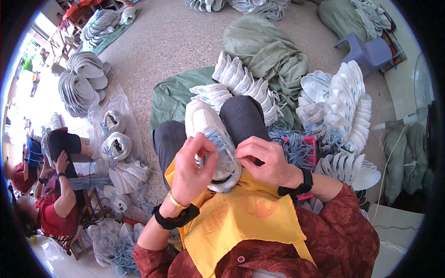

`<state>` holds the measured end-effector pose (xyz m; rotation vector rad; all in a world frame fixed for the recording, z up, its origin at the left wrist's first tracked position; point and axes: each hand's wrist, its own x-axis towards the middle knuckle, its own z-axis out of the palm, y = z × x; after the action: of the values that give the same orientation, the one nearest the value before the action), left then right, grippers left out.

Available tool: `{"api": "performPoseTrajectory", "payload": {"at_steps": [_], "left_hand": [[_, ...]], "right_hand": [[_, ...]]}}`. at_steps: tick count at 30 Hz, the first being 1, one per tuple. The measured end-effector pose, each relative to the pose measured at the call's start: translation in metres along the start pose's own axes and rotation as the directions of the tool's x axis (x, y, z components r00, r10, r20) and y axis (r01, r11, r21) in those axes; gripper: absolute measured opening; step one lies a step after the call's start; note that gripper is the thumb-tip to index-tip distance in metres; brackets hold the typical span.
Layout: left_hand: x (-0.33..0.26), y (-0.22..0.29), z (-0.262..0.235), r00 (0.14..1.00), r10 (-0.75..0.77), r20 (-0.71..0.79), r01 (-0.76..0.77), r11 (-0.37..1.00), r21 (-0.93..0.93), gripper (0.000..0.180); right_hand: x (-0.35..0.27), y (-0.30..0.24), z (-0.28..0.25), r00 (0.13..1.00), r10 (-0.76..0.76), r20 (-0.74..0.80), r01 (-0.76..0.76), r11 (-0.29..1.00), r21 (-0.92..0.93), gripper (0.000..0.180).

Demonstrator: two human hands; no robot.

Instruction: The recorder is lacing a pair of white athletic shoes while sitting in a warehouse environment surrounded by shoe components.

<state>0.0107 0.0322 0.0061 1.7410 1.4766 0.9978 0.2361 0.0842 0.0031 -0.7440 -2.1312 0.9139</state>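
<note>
Both hands were pinched shut on the pale blue lace (pixel 217 139), left hand (pixel 191 169) and right hand (pixel 264 160) working over the white shoe upper (pixel 208 121) mid-frame on the lap; it looked light and floppy, best held by the eyelet edges.

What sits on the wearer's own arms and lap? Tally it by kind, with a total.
Hands: 2 (left hand, right hand)
Black wristbands: 2
Gold bangle: 1
White shoe with blue laces: 1
Yellow apron: 1
Total: 7
</note>
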Motion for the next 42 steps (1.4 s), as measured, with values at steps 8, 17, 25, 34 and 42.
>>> {"api": "performPoseTrajectory", "payload": {"at_steps": [8,17,25,34,42], "left_hand": [[-0.003,0.006,-0.013,0.988,0.005,-0.156,-0.013,0.999,-0.048,0.025],[-0.050,0.003,-0.014,0.956,0.005,-0.295,0.057,0.978,0.199,0.036],[-0.060,0.002,-0.007,0.959,-0.136,-0.249,0.133,0.991,-0.026,0.031],[-0.057,-0.009,-0.007,0.970,-0.069,-0.235,0.076,0.997,0.021,0.022],[-0.057,0.013,-0.005,0.889,-0.034,-0.457,0.111,0.984,0.142,0.030]], "right_hand": [[-0.003,0.008,0.005,0.993,0.117,-0.018,-0.116,0.993,0.025,0.017],[-0.004,0.011,0.005,0.980,0.197,0.032,-0.199,0.978,0.065,0.017],[-0.003,0.010,0.012,0.972,0.219,0.086,-0.224,0.973,0.059,0.025],[-0.011,0.004,0.011,0.913,0.378,0.154,-0.387,0.921,0.035,0.046],[-0.012,0.004,0.014,0.947,0.303,0.104,-0.309,0.950,0.046,0.019]]}}
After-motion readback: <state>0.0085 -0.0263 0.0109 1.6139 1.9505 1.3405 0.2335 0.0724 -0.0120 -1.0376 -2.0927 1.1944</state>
